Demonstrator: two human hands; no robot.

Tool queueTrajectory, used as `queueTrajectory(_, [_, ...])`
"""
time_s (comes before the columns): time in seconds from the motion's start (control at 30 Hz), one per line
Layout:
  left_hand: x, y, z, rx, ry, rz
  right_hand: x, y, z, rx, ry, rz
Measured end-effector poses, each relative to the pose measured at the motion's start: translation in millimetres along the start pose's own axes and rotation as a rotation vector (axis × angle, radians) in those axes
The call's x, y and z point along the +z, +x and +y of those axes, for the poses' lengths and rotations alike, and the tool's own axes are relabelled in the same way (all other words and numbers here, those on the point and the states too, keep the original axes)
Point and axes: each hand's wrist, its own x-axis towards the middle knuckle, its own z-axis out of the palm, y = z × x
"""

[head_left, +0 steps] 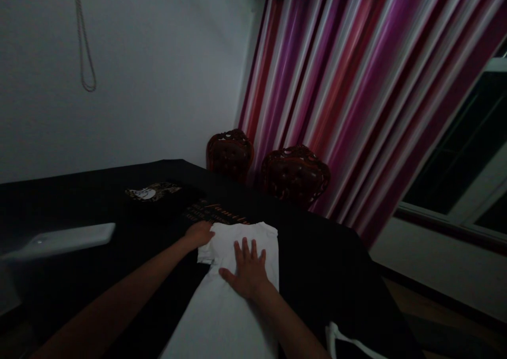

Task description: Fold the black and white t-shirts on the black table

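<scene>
Head view: left hand (200, 235) and right hand (251, 273) on white short-sleeved shirt (229, 306)

We have the white short-sleeved shirt laid out on the black table covering (317, 274), shoulder end away from us, lower part running out of frame. Our right hand rests palm down on its upper body, fingers spread. Our left hand touches the shirt's left shoulder edge; we cannot tell whether thumb and fingers pinch the fabric there.

Just beyond the shirt's top edge, we read gold lettering (227, 212) on black. Beyond and left of the shirt, we note a dark bundle (152, 191) patterned in gold and white. Well left of the shirt, we locate a long white object (75, 238), its outer end blurred. Right of the shirt's lower part, we see a white-edged item (336, 333), cut by the frame. Far beyond the shirt stand two tufted dark red chairs (295, 174) before a striped curtain (336, 95).
</scene>
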Motion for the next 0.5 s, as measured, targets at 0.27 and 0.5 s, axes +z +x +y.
queueTrajectory(0.27, [-42.3, 9.5, 36.0, -0.013, -0.071, 0.105, -21.5, 20.4, 22.1, 0.063, 0.501, 0.140])
queueTrajectory(0.5, [-37.5, -62.1, 86.1, 0.481, -0.166, 0.020, -58.8, 28.8, 72.3, 0.098, 0.721, 0.587])
